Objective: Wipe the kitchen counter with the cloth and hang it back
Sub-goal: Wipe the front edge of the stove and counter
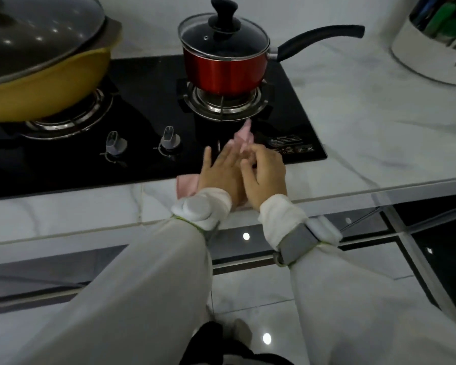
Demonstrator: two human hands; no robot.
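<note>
From the head camera, the left hand (219,172) lies flat with its fingers (208,156) stretched out and slightly spread, pressing down on the pink cloth (187,183) at the front edge of the black cooktop (148,83). The right hand (265,175) sits just beside it, touching it, fingers curled and pinching a raised corner of the cloth, which pokes up pink beyond the fingertips. The rest of the cloth shows beneath the left wrist, partly on the marble tabletop (366,122). A red saucepan (223,67) with a glass lid stands on the right burner, a yellow pan (42,72) on the left. Two knobs (169,140) sit near the hands. Small white print on the cooktop's right corner is too blurred to read.
</note>
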